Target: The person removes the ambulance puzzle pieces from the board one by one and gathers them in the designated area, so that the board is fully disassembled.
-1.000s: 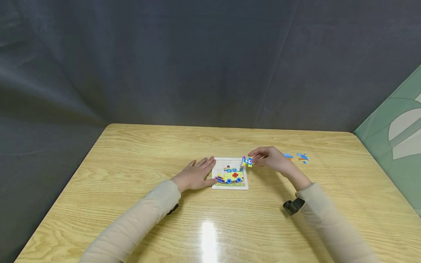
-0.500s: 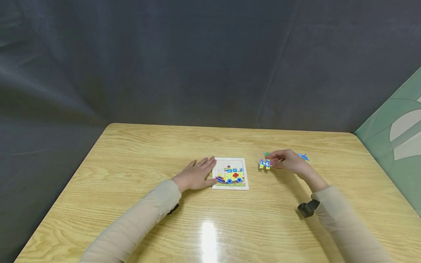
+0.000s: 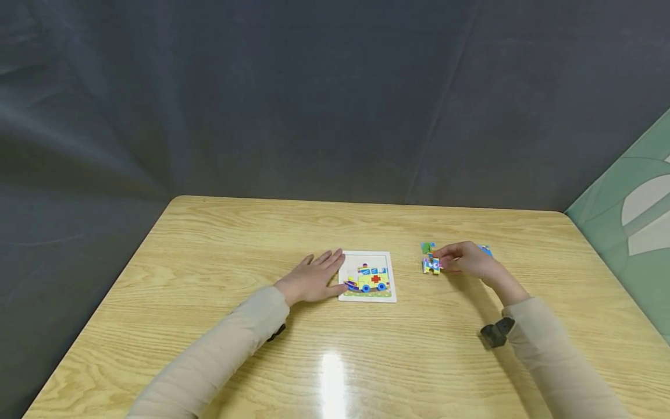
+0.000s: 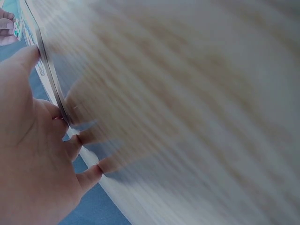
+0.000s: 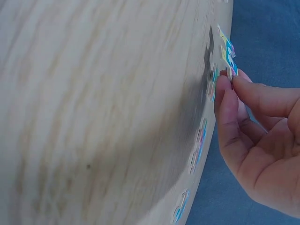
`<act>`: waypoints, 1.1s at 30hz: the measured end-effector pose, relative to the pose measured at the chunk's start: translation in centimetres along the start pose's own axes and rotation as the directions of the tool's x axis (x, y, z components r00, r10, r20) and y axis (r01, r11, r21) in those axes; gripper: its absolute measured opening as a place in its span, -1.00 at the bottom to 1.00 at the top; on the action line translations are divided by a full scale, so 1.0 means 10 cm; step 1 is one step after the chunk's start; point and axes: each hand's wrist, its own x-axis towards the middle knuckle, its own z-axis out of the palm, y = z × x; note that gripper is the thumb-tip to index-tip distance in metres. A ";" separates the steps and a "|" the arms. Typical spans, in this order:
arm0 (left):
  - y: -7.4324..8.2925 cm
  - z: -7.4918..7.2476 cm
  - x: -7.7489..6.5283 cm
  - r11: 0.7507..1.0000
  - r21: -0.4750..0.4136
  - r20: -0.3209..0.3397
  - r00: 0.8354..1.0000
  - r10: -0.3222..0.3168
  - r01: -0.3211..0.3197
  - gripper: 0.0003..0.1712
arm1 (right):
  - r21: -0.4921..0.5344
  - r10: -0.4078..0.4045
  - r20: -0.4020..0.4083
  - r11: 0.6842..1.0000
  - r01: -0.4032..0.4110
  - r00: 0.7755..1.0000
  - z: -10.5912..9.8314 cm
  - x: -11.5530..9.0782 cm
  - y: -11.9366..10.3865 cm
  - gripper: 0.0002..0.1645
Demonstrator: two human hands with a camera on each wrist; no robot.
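My left hand (image 3: 311, 280) lies with fingers spread along the left edge of a white puzzle tray (image 3: 367, 299), its thumb and fingertips at the frame. An ambulance picture (image 3: 373, 280) fills the tray's lower part; bare white shows above it. Over to the right, my right hand (image 3: 468, 260) pinches a yellow and blue jigsaw piece (image 3: 431, 266) between thumb and fingers. In the right wrist view that jigsaw piece (image 5: 228, 54) is tilted and held above the table.
A green and blue puzzle piece (image 3: 427, 247) lies just behind the held one. Another blue piece (image 3: 485, 250) shows past the right hand. In the right wrist view, several pieces lie in a row near the far edge of the wooden table (image 3: 251, 233). A dark curtain hangs behind.
My right hand has moved right, away from the tray, carrying the jigsaw piece towards the loose pieces, and has lowered slightly. The left hand stays in place at the tray.
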 end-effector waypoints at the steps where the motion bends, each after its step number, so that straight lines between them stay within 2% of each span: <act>1: 0.00 0.00 0.00 1.000 -0.001 0.000 1.000 0.000 0.000 -0.12 | 0.005 0.001 0.000 1.000 -0.001 1.000 -0.01 0.00 0.01 -0.59; 18: -0.03 0.03 0.05 1.000 -0.014 -0.007 1.000 0.003 -0.003 -0.10 | 0.012 0.038 0.032 0.999 -0.039 0.999 -0.06 -0.02 0.07 -0.60; 33: 0.01 0.00 -0.01 1.000 0.010 -0.014 1.000 0.005 -0.005 -0.12 | 0.035 0.026 0.028 0.999 -0.027 0.999 -0.06 -0.02 0.10 -0.56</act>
